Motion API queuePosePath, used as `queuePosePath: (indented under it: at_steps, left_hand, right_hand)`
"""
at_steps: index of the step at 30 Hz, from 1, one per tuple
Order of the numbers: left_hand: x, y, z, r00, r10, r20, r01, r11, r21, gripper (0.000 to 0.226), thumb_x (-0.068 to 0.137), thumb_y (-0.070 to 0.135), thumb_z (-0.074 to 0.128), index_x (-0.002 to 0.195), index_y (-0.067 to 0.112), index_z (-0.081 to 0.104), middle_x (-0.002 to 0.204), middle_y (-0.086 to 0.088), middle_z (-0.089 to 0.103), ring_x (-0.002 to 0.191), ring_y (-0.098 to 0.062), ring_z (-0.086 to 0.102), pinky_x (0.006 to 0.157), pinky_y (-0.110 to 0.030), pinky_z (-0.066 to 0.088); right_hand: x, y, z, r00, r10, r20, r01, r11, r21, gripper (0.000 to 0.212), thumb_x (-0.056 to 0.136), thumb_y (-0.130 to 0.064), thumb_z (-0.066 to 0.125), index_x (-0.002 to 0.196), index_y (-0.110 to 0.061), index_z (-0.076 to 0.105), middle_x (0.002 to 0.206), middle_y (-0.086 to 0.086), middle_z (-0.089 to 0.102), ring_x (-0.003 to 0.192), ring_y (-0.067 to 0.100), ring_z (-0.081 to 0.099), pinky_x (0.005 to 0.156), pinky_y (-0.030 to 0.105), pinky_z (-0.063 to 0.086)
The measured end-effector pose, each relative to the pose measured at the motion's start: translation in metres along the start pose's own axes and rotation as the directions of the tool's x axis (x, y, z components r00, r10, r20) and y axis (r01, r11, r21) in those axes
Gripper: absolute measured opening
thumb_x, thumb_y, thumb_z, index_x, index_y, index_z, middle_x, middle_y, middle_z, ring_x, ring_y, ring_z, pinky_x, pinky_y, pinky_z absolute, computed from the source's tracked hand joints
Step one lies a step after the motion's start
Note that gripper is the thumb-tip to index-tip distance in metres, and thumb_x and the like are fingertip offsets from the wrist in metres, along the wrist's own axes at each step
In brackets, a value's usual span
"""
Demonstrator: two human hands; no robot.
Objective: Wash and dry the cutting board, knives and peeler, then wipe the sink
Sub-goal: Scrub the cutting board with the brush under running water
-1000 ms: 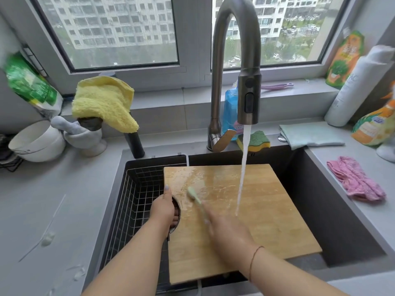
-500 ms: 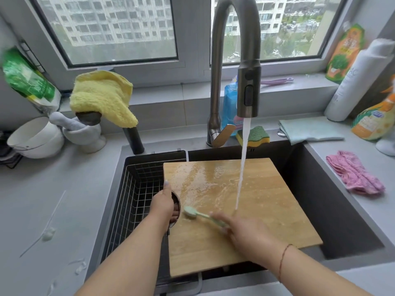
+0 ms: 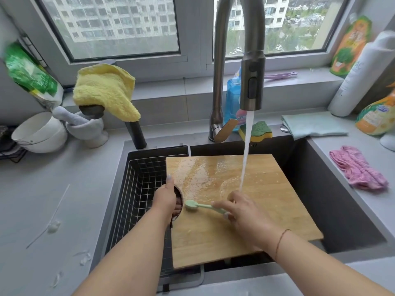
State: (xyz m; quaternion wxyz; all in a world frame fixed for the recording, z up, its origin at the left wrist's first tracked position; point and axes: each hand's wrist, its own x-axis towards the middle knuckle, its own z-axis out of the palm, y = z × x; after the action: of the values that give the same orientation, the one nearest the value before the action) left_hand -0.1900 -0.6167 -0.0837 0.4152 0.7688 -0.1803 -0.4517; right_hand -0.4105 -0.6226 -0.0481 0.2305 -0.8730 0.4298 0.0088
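A wet wooden cutting board (image 3: 267, 210) lies across the dark sink (image 3: 333, 199), under water running from the steel faucet (image 3: 251, 82). My left hand (image 3: 165, 199) grips the board's left edge, fingers through its round handle hole. My right hand (image 3: 243, 210) is closed on a pale green brush (image 3: 196, 206), whose head rests on the board just right of the hole. The water stream lands close behind my right hand. No knives or peeler are in view.
A wire basket (image 3: 139, 189) fills the sink's left part. A yellow cloth (image 3: 106, 90), mortar (image 3: 85, 129) and white bowls (image 3: 38, 133) stand back left. A green-yellow sponge (image 3: 258, 130), teal cloth (image 3: 312, 124), pink cloth (image 3: 359, 169) and bottles (image 3: 361, 73) sit on the right.
My right hand has swept the brush from the board's upper left down toward its near-left part, beside the handle hole. My left hand has kept its grip.
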Motion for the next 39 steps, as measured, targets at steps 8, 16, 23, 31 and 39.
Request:
queuePosePath:
  at_steps: [8, 16, 23, 31, 39]
  left_hand:
    - [-0.002, -0.002, -0.001, 1.0, -0.008, 0.009, 0.008, 1.0, -0.023, 0.062, 0.094, 0.066, 0.028, 0.12, 0.016, 0.055, 0.089, -0.018, 0.061, 0.074, -0.029, 0.056, 0.054, -0.03, 0.045]
    - [-0.005, 0.001, 0.0, 1.0, -0.023, 0.009, 0.023, 0.999, -0.025, 0.05, 0.095, 0.064, 0.029, 0.11, 0.021, 0.05, 0.081, -0.013, 0.056, 0.07, -0.026, 0.055, 0.055, -0.031, 0.046]
    - [-0.006, 0.002, 0.0, 1.0, -0.019, 0.012, 0.02, 1.0, -0.02, 0.062, 0.097, 0.062, 0.029, 0.132, 0.016, 0.049, 0.08, -0.01, 0.059, 0.068, -0.023, 0.059, 0.057, -0.032, 0.05]
    - [-0.007, 0.004, 0.0, 0.999, -0.034, 0.025, 0.034, 0.999, -0.015, 0.065, 0.096, 0.064, 0.028, 0.136, 0.015, 0.046, 0.086, -0.012, 0.062, 0.077, -0.026, 0.062, 0.06, -0.033, 0.052]
    - [-0.008, 0.003, -0.001, 1.0, -0.019, 0.009, 0.019, 1.0, 0.0, 0.066, 0.097, 0.061, 0.028, 0.141, 0.014, 0.043, 0.082, -0.008, 0.058, 0.071, -0.021, 0.059, 0.054, -0.03, 0.044]
  right_hand:
    - [-0.004, 0.016, 0.0, 0.997, -0.033, 0.072, 0.029, 0.998, 0.046, 0.038, 0.097, -0.031, 0.047, 0.129, -0.053, 0.043, 0.116, -0.014, 0.043, 0.098, 0.007, 0.047, 0.093, 0.025, 0.045]
    - [0.001, -0.003, -0.001, 0.971, -0.168, 0.169, 0.156, 0.984, 0.084, 0.035, 0.096, -0.027, 0.051, 0.126, -0.046, 0.049, 0.113, -0.02, 0.043, 0.103, 0.005, 0.044, 0.097, 0.023, 0.039]
    - [0.01, -0.009, -0.003, 0.982, -0.17, 0.082, 0.169, 0.986, 0.013, 0.037, 0.096, -0.023, 0.051, 0.126, -0.043, 0.051, 0.122, -0.012, 0.05, 0.11, 0.009, 0.044, 0.102, 0.028, 0.039]
    - [0.002, 0.016, -0.006, 0.991, -0.107, 0.081, 0.111, 0.993, -0.046, 0.037, 0.096, -0.024, 0.051, 0.126, -0.045, 0.051, 0.12, -0.01, 0.05, 0.105, 0.011, 0.047, 0.098, 0.033, 0.045]
    - [-0.015, 0.002, -0.006, 0.943, -0.252, 0.217, 0.283, 0.951, -0.128, 0.043, 0.094, -0.023, 0.054, 0.128, -0.048, 0.048, 0.122, -0.011, 0.048, 0.109, 0.011, 0.042, 0.102, 0.029, 0.038]
